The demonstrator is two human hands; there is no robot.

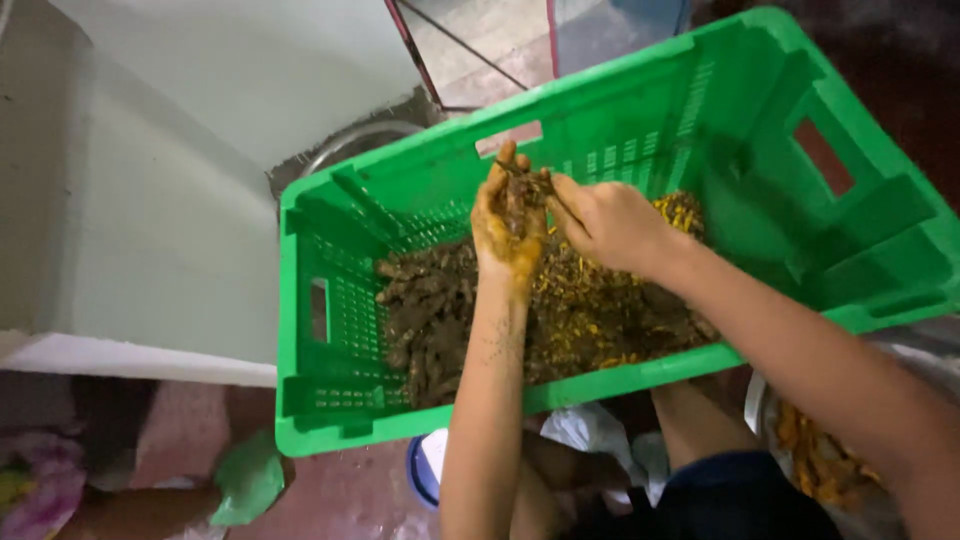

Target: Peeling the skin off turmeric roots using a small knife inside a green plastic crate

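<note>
Hands (555, 215) raised over green crate (330, 330) — both gripping one muddy root (522, 190).

light: dim, flat indoor | shadows: soft, dark lower corners | focus: soft, slight motion blur

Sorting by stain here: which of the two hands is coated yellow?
The left hand, palm up holding a brown root; the right hand beside it looks clean.
</note>
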